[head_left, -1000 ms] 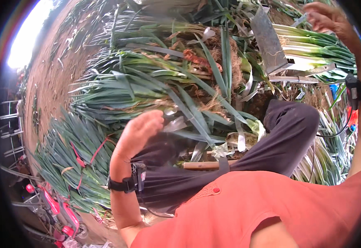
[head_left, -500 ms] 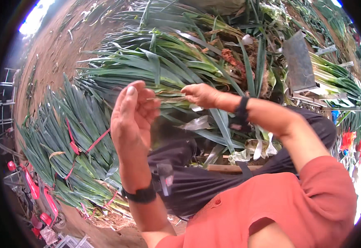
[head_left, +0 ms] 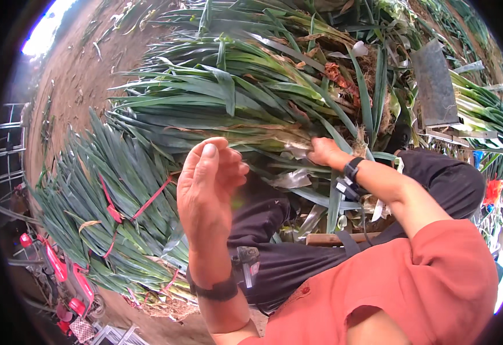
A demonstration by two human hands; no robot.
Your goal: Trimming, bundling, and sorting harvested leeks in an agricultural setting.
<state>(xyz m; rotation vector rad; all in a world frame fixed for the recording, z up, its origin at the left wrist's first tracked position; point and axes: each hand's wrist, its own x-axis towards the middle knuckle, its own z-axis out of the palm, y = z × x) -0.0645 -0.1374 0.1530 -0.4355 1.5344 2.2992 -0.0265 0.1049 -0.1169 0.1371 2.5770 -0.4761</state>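
A large heap of leeks (head_left: 194,95) lies in front of me, long green leaves to the left and pale, rooty ends to the right. My right hand (head_left: 327,153) is closed at the pale, dry-skinned end of a leek (head_left: 283,138) on the near side of the heap; its fingertips are partly hidden. Raised over the near edge of the pile, my left hand (head_left: 210,187) has its thumb up and fingers loosely curled, with nothing visible in it. Peeled whitish leaf scraps (head_left: 290,179) lie between my hands and my knees.
At the left is a leek bundle (head_left: 119,195) tied with pink ribbon (head_left: 113,214). A grey metal plate (head_left: 434,83) stands at the right, beside more leeks (head_left: 479,106). A wooden bar (head_left: 326,239) shows between my legs. Bare soil (head_left: 82,75) stretches along the far left.
My right hand has moved right and slightly down, to the leek's pale end. The left hand now appears lower and further right, still curled. The whole view has shifted a little.
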